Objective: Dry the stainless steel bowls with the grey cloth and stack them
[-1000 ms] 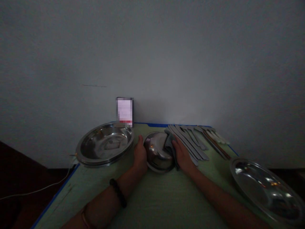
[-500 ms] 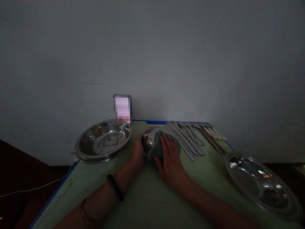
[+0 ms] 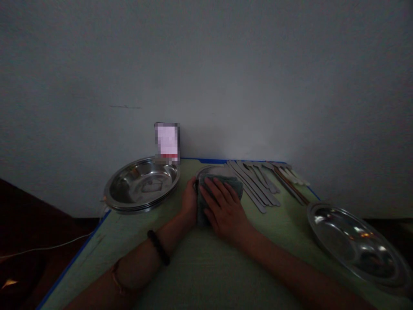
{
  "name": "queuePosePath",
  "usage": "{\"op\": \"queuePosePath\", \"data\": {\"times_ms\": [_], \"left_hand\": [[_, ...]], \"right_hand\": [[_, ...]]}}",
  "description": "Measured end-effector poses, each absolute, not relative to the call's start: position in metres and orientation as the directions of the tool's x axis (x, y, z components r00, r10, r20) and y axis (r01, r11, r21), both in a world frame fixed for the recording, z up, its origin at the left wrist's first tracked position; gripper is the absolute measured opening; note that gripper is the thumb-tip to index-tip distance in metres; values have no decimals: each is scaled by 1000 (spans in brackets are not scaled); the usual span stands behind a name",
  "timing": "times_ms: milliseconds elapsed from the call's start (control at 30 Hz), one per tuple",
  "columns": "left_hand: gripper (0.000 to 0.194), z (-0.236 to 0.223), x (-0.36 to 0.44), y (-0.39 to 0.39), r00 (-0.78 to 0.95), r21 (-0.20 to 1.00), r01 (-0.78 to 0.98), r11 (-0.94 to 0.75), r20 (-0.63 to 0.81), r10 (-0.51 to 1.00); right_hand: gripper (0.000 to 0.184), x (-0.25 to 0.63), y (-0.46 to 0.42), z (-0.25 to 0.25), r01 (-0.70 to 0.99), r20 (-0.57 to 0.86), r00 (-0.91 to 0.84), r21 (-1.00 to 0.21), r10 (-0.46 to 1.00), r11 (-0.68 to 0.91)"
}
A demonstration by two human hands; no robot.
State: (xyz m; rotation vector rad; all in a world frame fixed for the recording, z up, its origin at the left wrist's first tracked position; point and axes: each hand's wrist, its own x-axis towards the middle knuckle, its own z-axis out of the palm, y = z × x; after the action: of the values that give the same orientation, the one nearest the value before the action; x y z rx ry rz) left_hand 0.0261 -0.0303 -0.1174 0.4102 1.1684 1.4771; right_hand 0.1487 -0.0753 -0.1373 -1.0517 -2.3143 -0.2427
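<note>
Pressing 1 cloth (image 3: pixel 202 214) over 1 bowl (image 3: pixel 215 170), right hand (image 3: pixel 226 213) spread flat, left hand (image 3: pixel 189 201) loosely cupped against bowl

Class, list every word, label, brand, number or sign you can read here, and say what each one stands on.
No text can be read.
Upright screen by the wall: blocked out in coarse squares, so any writing on it is unreadable.
Stacked metal basins, cloth under the right hand, and cutlery: no legible marking.
</note>
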Motion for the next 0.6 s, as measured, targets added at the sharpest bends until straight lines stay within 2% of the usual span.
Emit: {"op": "queuePosePath", "data": {"times_ms": [67,167,267,333,500,600], "left_hand": [[22,-120,25,-28,-304,811,-571,127,-353,885],[25,-123,27,-25,-281,765,-639,80,-330,901],[28,-125,31,-23,-240,714,-696,73,-327,914],[29,-125,34,-24,-209,683,-723,103,-359,910],[34,-119,38,-29,-79,622,-753,215,-410,908],[34,-116,36,-31,-82,622,-754,213,-411,908]], "right_hand": [[51,147,-65,-132,736,588,-486,-123,646,666],[53,159,-51,-134,731,600,-352,-303,718,611],[54,183,-52,-144,730,519,-288,-426,805,535],[57,194,-60,-150,751,491,-309,-399,814,526],[66,182,-73,-150,773,561,-440,-161,701,614],[62,161,-63,-137,766,576,-462,-124,675,631]]}}
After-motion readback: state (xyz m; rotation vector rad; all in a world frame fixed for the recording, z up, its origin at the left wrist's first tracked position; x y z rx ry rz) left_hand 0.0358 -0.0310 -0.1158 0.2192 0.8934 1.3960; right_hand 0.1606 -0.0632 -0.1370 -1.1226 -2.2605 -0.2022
